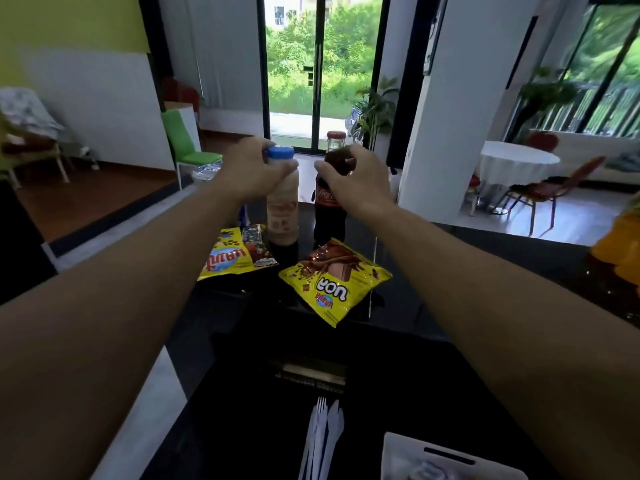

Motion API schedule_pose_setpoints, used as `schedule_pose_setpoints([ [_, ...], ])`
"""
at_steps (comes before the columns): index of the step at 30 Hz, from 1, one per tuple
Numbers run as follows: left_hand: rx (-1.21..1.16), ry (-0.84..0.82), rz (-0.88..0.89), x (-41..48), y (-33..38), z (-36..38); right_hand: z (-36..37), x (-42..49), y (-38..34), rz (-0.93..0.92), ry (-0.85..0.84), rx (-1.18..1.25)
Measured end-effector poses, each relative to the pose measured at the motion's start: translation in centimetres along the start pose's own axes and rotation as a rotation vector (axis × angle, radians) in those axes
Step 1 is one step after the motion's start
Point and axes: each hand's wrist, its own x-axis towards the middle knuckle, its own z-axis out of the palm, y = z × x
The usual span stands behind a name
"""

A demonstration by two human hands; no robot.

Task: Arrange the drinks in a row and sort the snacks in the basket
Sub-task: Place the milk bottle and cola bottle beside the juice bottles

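Nearest me on the dark tabletop (398, 358) lie plastic cutlery (322, 434) and a white basket (408, 452); the snacks wait beyond: a yellow wafer bag (334, 282), a second yellow bag (225, 259), a chocolate bar (258, 249). Farther out, my left hand (254, 171) has its grip closed round the milky bottle (282, 206) just under its cap, and my right hand (353, 180) is wrapped on the cola bottle (329, 206). I should keep both upright and set them level, just beside each other.

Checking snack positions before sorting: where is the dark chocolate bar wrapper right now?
In the head view, the chocolate bar wrapper lies on the black table, left of centre, overlapping the left yellow snack bag, by the blue-capped bottle.
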Motion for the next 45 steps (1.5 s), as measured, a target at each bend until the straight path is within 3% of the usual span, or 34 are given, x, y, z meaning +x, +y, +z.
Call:
schedule_pose_setpoints([
  [5,-0.039,-0.01,-0.04,0.4,0.1,0.7,-1.1,-0.2,0.7,-0.014,0.068,0.023],
  [12,-0.042,0.05,0.096,-0.6,4.3,3.2,-7.4,-1.5,3.2,0.032,0.168,0.112],
  [18,-0.114,0.034,0.178,-0.8,11.3,7.8,-16.0,-2.4,7.3,0.08,0.242,0.055],
  [30,-0.304,-0.131,0.179,-2.0,24.7,20.9,-30.7,-0.5,15.1,0.197,0.367,-0.11],
  [45,-0.363,-0.142,0.172,0.4,30.0,29.0,-32.2,3.6,20.5,0.295,0.342,-0.356],
])
